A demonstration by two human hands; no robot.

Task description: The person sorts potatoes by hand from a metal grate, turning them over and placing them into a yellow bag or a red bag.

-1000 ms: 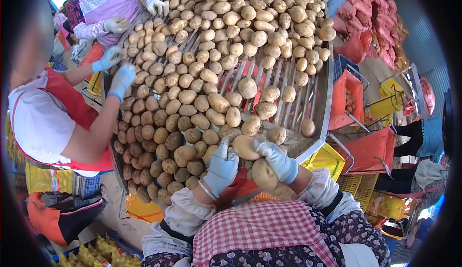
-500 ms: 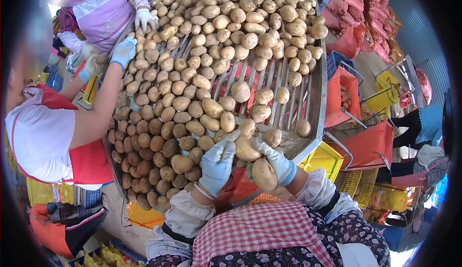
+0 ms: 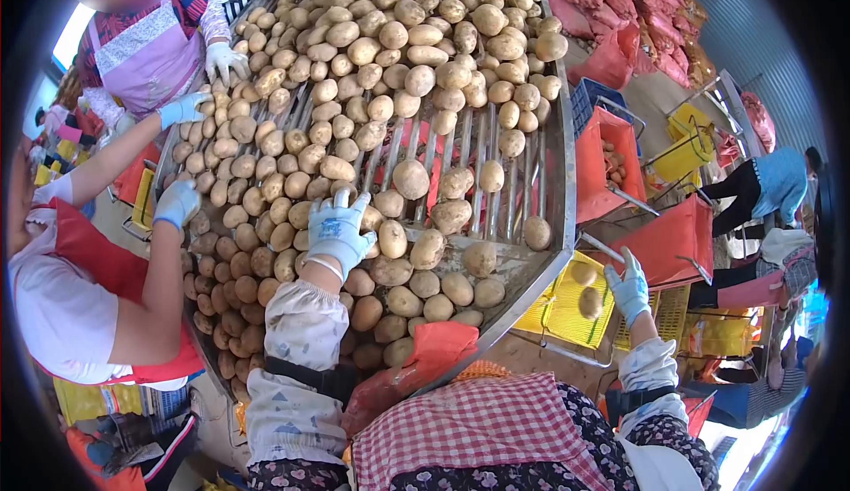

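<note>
My left hand [image 3: 338,232], in a white and light-blue glove, rests on the potatoes [image 3: 367,312] at the middle of the sorting table, fingers spread. Out to the right, my right hand [image 3: 629,289] is gloved too, its fingers apart and nothing in them. Beside it is a yellow basket [image 3: 551,307], with two blurred potatoes [image 3: 586,289] over it. Metal rollers [image 3: 482,208] show between the potatoes on the table. A red cloth [image 3: 416,367] lies over the table's near edge.
Two co-workers stand at the left, one in a red apron [image 3: 97,252], one in a purple apron [image 3: 152,48], gloved hands at the potatoes. Red bins [image 3: 666,241] stand on the right, pink sacks [image 3: 651,4] behind. More people are at the far right.
My right hand has moved right and opened, letting go of its potatoes. My left hand has moved left onto the pile, fingers now spread. The view has shifted.
</note>
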